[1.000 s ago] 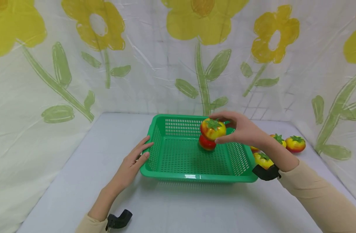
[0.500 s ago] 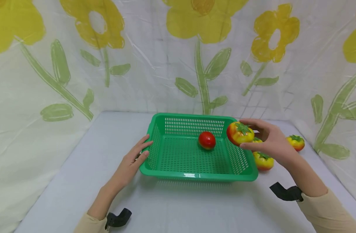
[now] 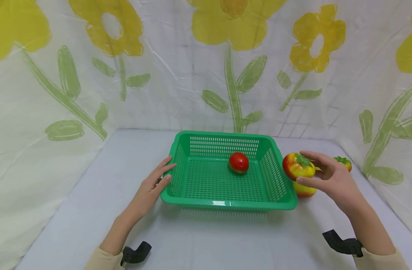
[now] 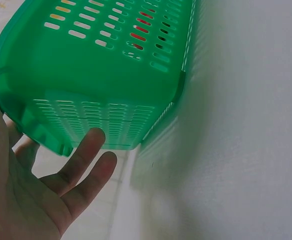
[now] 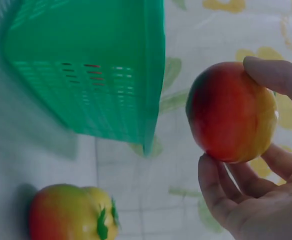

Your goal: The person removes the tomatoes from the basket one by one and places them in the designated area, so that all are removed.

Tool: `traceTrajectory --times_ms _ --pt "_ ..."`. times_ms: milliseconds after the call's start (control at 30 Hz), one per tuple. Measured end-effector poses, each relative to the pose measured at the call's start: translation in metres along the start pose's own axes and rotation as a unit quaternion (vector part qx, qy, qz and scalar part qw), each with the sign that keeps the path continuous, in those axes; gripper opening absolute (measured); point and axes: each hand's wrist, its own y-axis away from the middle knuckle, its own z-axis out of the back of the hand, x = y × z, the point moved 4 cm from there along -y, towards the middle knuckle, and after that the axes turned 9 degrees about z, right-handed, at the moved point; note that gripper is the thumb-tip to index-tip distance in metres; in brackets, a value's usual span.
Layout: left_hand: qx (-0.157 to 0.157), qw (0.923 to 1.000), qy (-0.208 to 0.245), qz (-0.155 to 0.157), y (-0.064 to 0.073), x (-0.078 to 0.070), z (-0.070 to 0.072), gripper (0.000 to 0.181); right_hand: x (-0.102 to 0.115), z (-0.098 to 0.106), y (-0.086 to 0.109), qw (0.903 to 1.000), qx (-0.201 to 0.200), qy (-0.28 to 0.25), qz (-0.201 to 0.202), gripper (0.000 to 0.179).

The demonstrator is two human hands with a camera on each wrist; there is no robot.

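My right hand [image 3: 334,180] grips a red-and-yellow tomato [image 3: 298,167] with a green leafy top, thumb on one side and fingers on the other. It is held up just outside the right rim of a green plastic basket [image 3: 226,204]; in the right wrist view the held tomato [image 5: 231,112] is apart from the basket wall. Inside the basket lies one red tomato [image 3: 238,162]. My left hand [image 3: 150,189] rests at the basket's left rim, and in the left wrist view its fingers [image 4: 88,150] extend loosely beside the outer wall.
Right of the basket a yellow-and-red tomato [image 3: 305,190] sits on the white table [image 3: 209,243], partly covered by the held one. Another tomato [image 3: 344,163] shows behind my right hand. A flower-printed white curtain [image 3: 179,93] closes off the back and sides.
My right hand has carried the tomato from above the basket to the right, past its right rim. The red tomato stays in the basket, and my left hand has hardly moved.
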Motion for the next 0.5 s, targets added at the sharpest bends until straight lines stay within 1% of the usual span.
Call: traceTrajectory --times_ms 100,233,367,500 --pt "-0.001 1.0000 0.000 0.002 0.000 0.001 0.000 0.042 -0.007 0.003 0.004 0.9999 -0.014 -0.007 0.002 0.066" --pt "-0.002 1.0000 -0.002 0.001 0.000 0.001 0.000 0.042 -0.015 0.009 0.009 0.9995 -0.029 -0.008 -0.007 0.066" --pt "-0.001 1.0000 -0.003 -0.003 0.000 0.000 0.000 0.042 -0.026 0.015 0.015 0.9978 -0.044 0.002 -0.049 0.065" --pt "-0.001 1.0000 -0.004 -0.002 0.000 0.000 0.000 0.042 -0.038 0.024 0.021 0.9957 -0.055 0.011 -0.074 0.066"
